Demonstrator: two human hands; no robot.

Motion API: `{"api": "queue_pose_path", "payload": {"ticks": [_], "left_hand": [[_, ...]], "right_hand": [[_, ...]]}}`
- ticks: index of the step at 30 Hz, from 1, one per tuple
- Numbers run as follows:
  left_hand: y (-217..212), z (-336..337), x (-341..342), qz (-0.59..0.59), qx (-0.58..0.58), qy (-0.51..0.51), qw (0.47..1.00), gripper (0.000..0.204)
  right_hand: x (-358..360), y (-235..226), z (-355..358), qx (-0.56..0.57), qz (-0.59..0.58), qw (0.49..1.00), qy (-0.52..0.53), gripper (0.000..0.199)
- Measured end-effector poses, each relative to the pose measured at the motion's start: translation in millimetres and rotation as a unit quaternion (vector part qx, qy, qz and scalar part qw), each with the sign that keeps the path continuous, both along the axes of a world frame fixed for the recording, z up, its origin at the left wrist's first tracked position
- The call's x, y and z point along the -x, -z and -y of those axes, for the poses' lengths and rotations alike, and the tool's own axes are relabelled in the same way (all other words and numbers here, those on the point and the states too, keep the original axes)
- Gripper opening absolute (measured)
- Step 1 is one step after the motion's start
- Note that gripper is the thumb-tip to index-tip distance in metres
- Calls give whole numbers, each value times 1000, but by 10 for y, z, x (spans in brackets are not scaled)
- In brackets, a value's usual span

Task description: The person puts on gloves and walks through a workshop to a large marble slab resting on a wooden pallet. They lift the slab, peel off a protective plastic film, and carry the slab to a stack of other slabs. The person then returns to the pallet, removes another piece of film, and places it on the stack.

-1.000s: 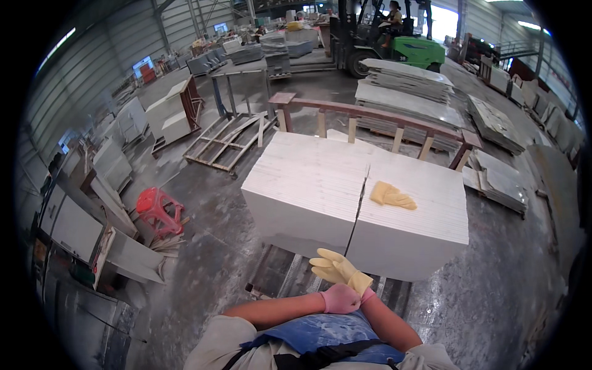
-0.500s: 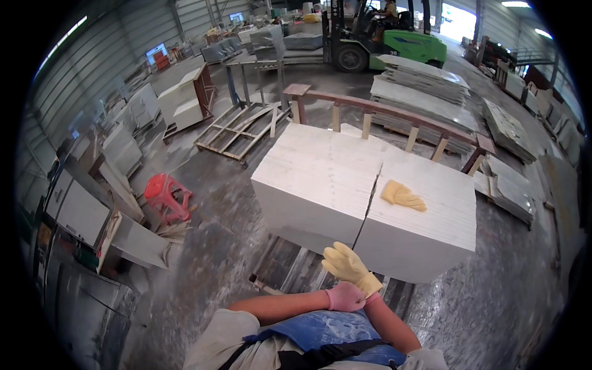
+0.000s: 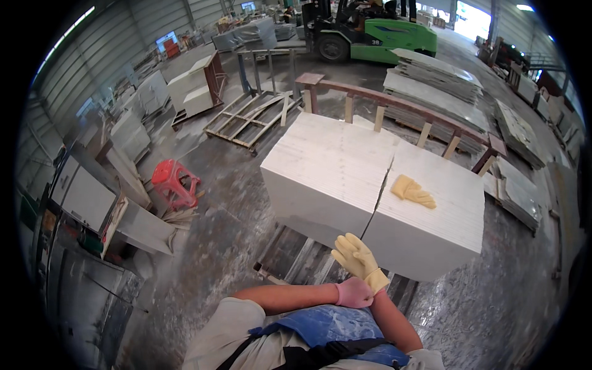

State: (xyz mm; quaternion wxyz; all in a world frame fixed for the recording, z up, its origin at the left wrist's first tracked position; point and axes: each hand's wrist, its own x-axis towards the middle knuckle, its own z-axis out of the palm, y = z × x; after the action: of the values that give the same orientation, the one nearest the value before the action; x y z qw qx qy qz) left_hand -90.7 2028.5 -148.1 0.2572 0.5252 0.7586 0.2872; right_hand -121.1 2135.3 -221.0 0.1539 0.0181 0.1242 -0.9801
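Observation:
My left hand, in a pink glove, reaches across my body with its fingers closed on the cuff of a yellow work glove. That glove is on my right hand, its fingers stretched out and slightly apart, holding nothing. Pink cloth shows at the right wrist below the yellow cuff. In front of both hands stands a block of upright white stone slabs, split by a dark gap. A second yellow glove lies on top of the slabs, right of the gap.
Behind the slabs runs a brown metal rack rail with wooden uprights. A red plastic stool stands to the left, near a metal frame. Flat slabs are stacked beyond the rail. A green forklift carries a seated person farther back.
The view has shifted, so the slabs, stool and rack sit farther right in it. The forklift has moved left against its surroundings. My left hand keeps its grip at the glove's cuff.

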Motion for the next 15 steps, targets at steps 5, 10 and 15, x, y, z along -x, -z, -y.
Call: {"api": "queue_pose_path", "payload": {"ticks": [5, 10, 15], "left_hand": [[51, 49, -46, 12, -3, 21, 1000, 30], [11, 21, -193, 28, -28, 53, 998, 31], [-1, -110, -230, 43, -19, 61, 997, 30]], "right_hand": [[-60, -103, 75, -46, 107, 993, -18, 79], [-309, 201, 131, -10, 160, 987, 7, 74], [-307, -201, -20, -43, 213, 975, 35, 72]]}}
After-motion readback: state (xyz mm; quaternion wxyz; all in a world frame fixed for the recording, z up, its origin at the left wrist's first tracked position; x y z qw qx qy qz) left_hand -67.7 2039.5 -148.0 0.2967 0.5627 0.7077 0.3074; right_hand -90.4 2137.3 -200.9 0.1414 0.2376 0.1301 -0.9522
